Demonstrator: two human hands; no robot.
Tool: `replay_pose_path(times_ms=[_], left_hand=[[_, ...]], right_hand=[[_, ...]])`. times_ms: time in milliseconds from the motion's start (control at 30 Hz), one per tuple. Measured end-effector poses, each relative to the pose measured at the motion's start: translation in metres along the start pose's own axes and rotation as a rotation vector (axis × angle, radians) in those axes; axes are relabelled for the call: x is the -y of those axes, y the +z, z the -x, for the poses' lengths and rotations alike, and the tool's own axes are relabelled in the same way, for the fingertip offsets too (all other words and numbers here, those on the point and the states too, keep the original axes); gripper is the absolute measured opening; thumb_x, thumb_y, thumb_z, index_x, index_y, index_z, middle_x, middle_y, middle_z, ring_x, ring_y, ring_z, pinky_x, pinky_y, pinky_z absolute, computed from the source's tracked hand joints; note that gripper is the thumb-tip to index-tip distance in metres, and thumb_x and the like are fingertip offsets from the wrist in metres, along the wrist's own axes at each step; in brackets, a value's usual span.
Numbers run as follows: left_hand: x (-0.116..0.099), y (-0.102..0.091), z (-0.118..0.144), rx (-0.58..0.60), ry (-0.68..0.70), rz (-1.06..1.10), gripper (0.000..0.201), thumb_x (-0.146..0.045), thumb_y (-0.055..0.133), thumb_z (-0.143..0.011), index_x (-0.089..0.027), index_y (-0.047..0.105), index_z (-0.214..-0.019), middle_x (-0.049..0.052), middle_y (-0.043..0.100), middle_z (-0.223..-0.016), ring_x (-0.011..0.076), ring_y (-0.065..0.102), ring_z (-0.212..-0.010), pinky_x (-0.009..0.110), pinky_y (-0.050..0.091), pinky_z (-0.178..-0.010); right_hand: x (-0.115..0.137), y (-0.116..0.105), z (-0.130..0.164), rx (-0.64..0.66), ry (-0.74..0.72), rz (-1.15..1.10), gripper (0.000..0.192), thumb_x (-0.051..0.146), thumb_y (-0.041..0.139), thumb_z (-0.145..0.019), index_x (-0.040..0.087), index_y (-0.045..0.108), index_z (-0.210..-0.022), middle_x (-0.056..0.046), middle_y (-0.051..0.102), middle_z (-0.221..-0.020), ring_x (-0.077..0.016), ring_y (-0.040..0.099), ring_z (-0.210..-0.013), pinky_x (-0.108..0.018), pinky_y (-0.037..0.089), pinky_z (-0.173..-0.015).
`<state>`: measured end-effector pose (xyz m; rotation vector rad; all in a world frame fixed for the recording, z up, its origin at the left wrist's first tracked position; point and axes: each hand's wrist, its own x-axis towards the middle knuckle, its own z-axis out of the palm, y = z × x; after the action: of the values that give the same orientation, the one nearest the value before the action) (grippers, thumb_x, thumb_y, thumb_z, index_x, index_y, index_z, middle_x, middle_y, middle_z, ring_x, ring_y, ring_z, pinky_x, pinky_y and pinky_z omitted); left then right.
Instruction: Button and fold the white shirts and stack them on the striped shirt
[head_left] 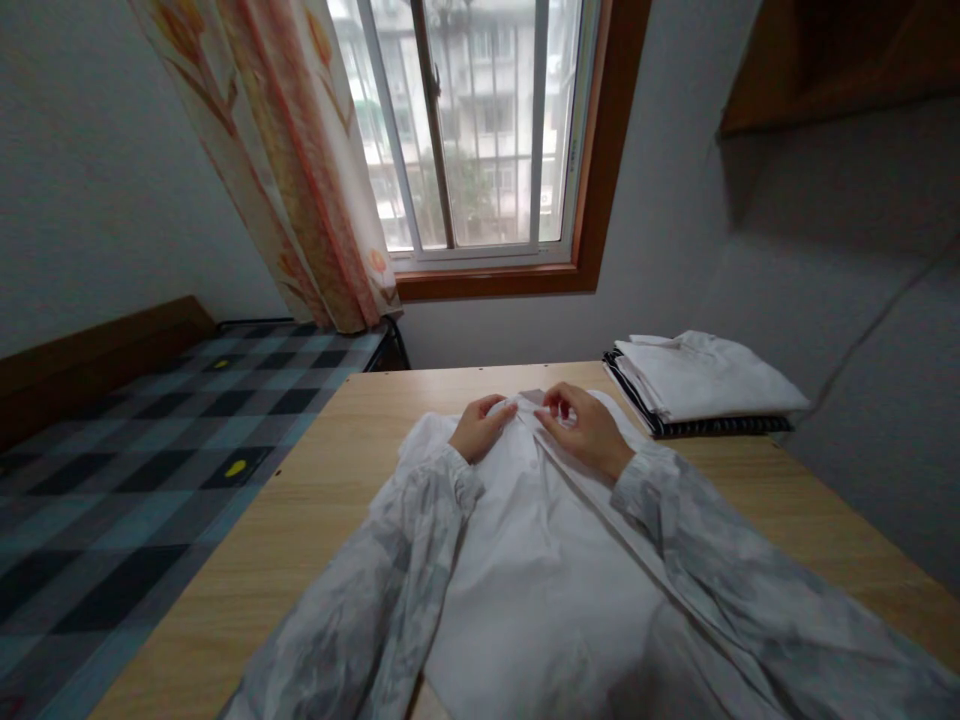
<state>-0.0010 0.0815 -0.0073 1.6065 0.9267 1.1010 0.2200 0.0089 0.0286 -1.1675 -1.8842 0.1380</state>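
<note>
A white shirt (525, 560) lies spread over the wooden table, its collar end away from me and its lower part coming toward me. Near the collar, my left hand (481, 427) pinches the cloth between thumb and fingers. My right hand (586, 430) is closed on the shirt's front edge just to the right, thumb and fingertips together at the cloth. Whether a button sits between the fingers is too small to tell. Grey-white patterned sleeves cover both my forearms, and they hide parts of the shirt's sides.
A stack of folded clothes (705, 375), white over black-striped, rests at the table's (360, 450) far right corner. Left of the table stands a bed with a checked cover (150, 480). Beyond are a curtain (300, 180) and a window (480, 130). A wooden shelf (847, 85) hangs upper right.
</note>
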Motion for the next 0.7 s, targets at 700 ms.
replay_pose_path(times_ms=[700], left_hand=[[-0.044, -0.014, -0.035, -0.335, 0.182, -0.998, 0.039, -0.039, 0.082, -0.083, -0.016, 0.077, -0.114, 0.017, 0.076, -0.121, 0.0310, 0.068, -0.107, 0.038, 0.048, -0.093]], right_hand=[[-0.006, 0.014, 0.007, 0.102, 0.319, -0.034, 0.021, 0.031, 0.064, -0.092, 0.022, 0.082, -0.097, -0.002, 0.075, -0.078, -0.0187, 0.064, -0.070, -0.030, 0.041, -0.068]])
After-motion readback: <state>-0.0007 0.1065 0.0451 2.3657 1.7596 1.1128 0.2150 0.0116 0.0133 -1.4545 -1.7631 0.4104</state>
